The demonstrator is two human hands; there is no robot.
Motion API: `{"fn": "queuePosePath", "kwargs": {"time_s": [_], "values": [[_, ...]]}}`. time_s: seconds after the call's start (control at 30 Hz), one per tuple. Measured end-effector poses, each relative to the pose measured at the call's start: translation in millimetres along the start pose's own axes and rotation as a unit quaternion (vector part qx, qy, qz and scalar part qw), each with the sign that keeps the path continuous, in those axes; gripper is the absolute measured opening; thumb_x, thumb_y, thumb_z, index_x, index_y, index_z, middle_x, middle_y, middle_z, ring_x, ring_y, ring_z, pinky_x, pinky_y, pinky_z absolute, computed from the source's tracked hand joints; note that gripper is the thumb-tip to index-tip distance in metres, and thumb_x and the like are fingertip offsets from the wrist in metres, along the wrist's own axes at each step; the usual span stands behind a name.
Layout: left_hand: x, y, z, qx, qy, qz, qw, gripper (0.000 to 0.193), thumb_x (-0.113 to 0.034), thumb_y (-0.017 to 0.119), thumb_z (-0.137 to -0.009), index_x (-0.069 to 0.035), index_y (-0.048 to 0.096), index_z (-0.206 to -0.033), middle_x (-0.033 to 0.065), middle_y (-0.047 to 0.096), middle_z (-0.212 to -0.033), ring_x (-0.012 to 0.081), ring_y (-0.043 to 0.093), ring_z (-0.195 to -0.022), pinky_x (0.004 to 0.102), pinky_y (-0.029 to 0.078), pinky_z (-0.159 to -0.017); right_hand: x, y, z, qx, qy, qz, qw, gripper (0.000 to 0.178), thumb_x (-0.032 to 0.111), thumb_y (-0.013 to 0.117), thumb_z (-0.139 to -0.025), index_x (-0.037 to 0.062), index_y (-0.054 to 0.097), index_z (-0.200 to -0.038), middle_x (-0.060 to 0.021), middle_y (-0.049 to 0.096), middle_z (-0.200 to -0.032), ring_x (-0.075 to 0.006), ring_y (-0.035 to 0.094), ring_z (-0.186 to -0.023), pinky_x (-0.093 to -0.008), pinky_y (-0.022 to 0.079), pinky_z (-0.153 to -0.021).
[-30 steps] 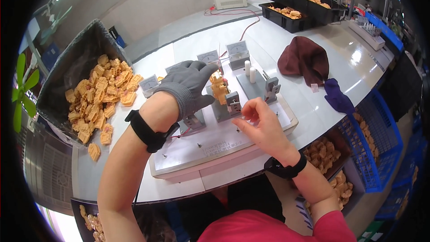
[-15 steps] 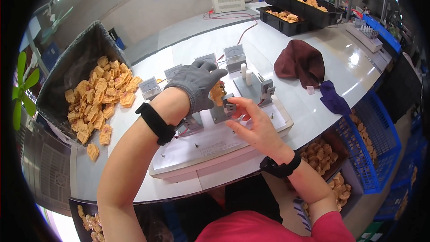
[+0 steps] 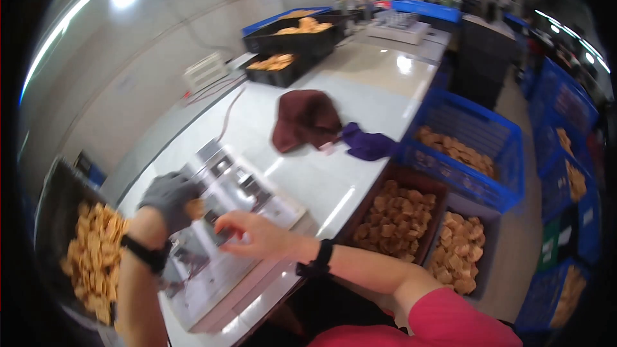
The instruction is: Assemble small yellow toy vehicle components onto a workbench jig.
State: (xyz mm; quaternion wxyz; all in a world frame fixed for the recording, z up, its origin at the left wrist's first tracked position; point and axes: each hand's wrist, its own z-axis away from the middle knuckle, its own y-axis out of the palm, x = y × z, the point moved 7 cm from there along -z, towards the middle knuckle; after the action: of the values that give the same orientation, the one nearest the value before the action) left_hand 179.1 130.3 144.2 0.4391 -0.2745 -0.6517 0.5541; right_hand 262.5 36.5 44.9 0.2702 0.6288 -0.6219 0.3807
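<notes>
My left hand [image 3: 170, 198], in a grey glove, is closed at the test fixture [image 3: 254, 270], a white box with grey clamps and small meters on top. Beside its fingertips shows a tan moulded piece [image 3: 195, 209], mostly hidden by the glove and blurred. My bare right hand [image 3: 260, 236] reaches in from the right, thumb and forefinger bent around a small grey clamp block [image 3: 220, 236] close to that piece. Motion blur hides the exact contact. Black bands circle both wrists.
A bin of tan pieces [image 3: 93, 260] stands at left. Maroon cloth [image 3: 305, 121] and purple cloth [image 3: 366, 142] lie on the table [image 3: 321, 189]. Black trays [image 3: 270, 74] sit at the back. Right of the table are a blue crate [image 3: 475, 119] and tubs of pieces [image 3: 395, 218].
My view has swung to the right, so the fixture and both hands now appear lower left and the crates at right show more. Both hands stay at the fixture.
</notes>
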Motion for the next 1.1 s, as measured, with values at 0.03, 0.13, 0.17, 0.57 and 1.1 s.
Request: {"fn": "queuePosePath", "kwargs": {"time_s": [0.03, 0.13, 0.17, 0.57, 1.1], "values": [[0.9, -21.3, 8.2, -0.018, -0.037, 0.013, 0.999, 0.024, -0.021, 0.075, -0.065, -0.009, 0.066, -0.085, 0.0125, 0.065, -0.088, 0.0341, 0.061, -0.091, 0.0421, 0.05, -0.076, 3.9, -2.3, 1.6, 0.011, 0.019, -0.009, 1.0, 0.034, 0.023, 0.069, -0.086, 0.0047, 0.059, -0.113, -0.0068, 0.059, -0.102, -0.0165, 0.058, -0.089, -0.0297, 0.048, -0.078], [-45.0, -83.7, 37.4, -0.116, 0.006, 0.14, 0.983, 0.033, -0.006, 0.078, -0.063, -0.004, 0.06, -0.09, 0.0142, 0.059, -0.088, 0.0341, 0.059, -0.085, 0.0393, 0.048, -0.074, 14.5, -21.5, 17.2, -0.071, -0.091, 0.068, 0.991, 0.055, 0.019, 0.073, -0.083, 0.007, 0.049, -0.131, -0.0124, 0.052, -0.123, -0.0237, 0.055, -0.104, -0.0343, 0.046, -0.091], [-51.8, -79.7, 48.9, -0.12, 0.023, 0.193, 0.974, 0.037, -0.005, 0.078, -0.062, -0.004, 0.058, -0.094, 0.0138, 0.058, -0.088, 0.0335, 0.059, -0.084, 0.0387, 0.048, -0.074, 20.5, -24.9, 24.4, -0.085, -0.089, 0.077, 0.989, 0.055, 0.019, 0.073, -0.083, 0.007, 0.049, -0.131, -0.0124, 0.052, -0.123, -0.0237, 0.055, -0.104, -0.0343, 0.046, -0.091], [-204.0, 32.7, 97.4, 0.041, -0.009, 0.473, 0.88, 0.066, -0.013, 0.075, -0.082, -0.002, 0.043, -0.139, 0.018, 0.049, -0.135, 0.0292, 0.056, -0.112, 0.0376, 0.049, -0.092, -62.8, -31.8, 312.8, -0.096, 0.491, -0.227, 0.835, 0.057, 0.026, 0.074, -0.087, 0.0039, 0.049, -0.133, -0.0028, 0.062, -0.118, -0.011, 0.06, -0.106, -0.0263, 0.05, -0.092], [-133.7, 64.3, 200.8, 0.003, -0.16, 0.513, 0.843, 0.058, -0.029, 0.072, -0.087, -0.002, 0.05, -0.133, 0.0218, 0.055, -0.129, 0.0368, 0.056, -0.117, 0.0395, 0.046, -0.099, -138.8, -428.2, 348.2, -0.53, 0.316, 0.077, 0.783, 0.049, 0.032, 0.06, -0.096, 0.0078, 0.045, -0.136, -0.0071, 0.058, -0.12, -0.0187, 0.063, -0.098, -0.0277, 0.052, -0.08]]}}
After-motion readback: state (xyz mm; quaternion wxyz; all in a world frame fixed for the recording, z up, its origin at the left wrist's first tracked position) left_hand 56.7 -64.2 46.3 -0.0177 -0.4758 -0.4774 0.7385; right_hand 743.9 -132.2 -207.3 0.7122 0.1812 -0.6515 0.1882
